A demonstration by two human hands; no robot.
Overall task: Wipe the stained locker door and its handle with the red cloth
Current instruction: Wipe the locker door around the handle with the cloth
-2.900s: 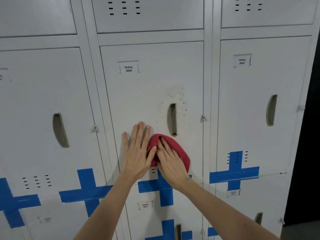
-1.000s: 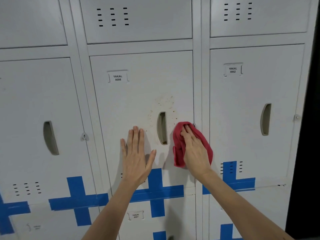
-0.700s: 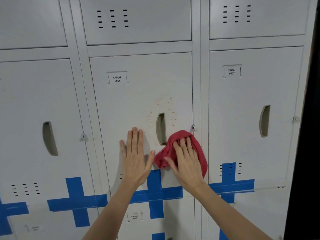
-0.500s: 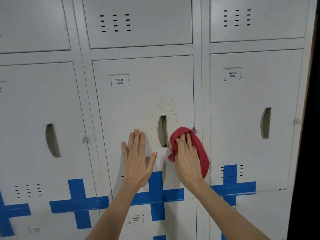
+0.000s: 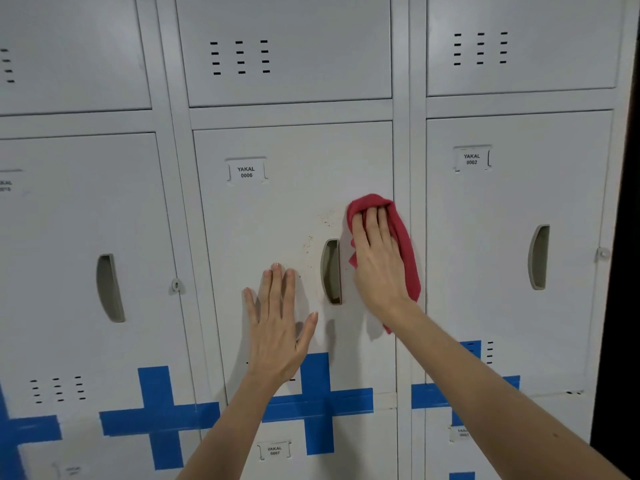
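One red cloth [image 5: 403, 237] across locker door [image 5: 277, 209] edge

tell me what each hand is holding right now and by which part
The right hand presses the red cloth flat to the locker door, fingers across its upper part. The left hand lies flat on the door, holding nothing.

The left forearm [image 5: 232, 424] and right forearm [image 5: 485, 393] are both bare from wrist to the picture's edge, slim and smooth. The left grip [image 5: 277, 327], below and left of the handle [image 5: 331, 271], has long slim fingers with short rounded nails and faint tendon lines across its back. The right grip [image 5: 379, 258], just right of the handle, is likewise bare and slim-fingered.
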